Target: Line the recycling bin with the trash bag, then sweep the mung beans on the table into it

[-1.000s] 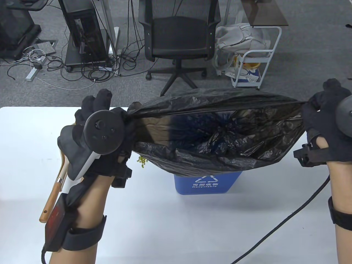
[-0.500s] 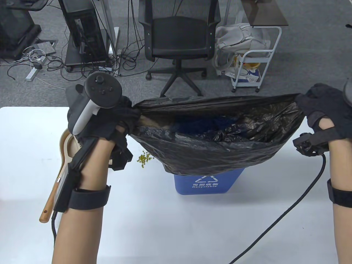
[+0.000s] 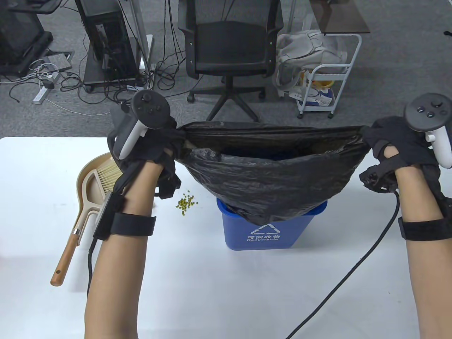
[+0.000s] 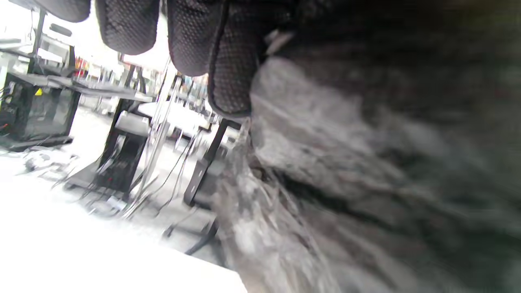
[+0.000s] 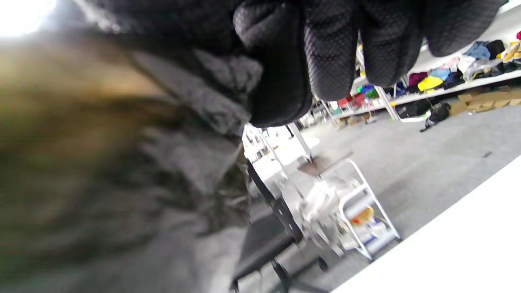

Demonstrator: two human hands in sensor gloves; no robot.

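A black trash bag (image 3: 272, 176) hangs stretched wide open above the blue recycling bin (image 3: 268, 229), its bottom tucked into the bin's mouth. My left hand (image 3: 166, 146) grips the bag's left rim and my right hand (image 3: 379, 141) grips its right rim. In the left wrist view the curled fingers (image 4: 230, 69) clamp the grey, blurred bag film (image 4: 366, 183). The right wrist view shows fingers (image 5: 281, 69) bunching the bag (image 5: 171, 162) too. A small pile of mung beans (image 3: 186, 203) lies on the white table (image 3: 212, 289) left of the bin.
A beige dustpan (image 3: 90, 183) with a wooden-handled brush (image 3: 70, 250) lies at the table's left. Beyond the far edge stand an office chair (image 3: 229, 53), a white cart (image 3: 325, 81) and equipment with cables on the floor. A black cable (image 3: 353, 268) trails from my right wrist.
Both hands have moved inward and away from me, turning palm-down. The bag's mouth has narrowed and lifted, uncovering the bin's front rim, the beans and the dustpan.
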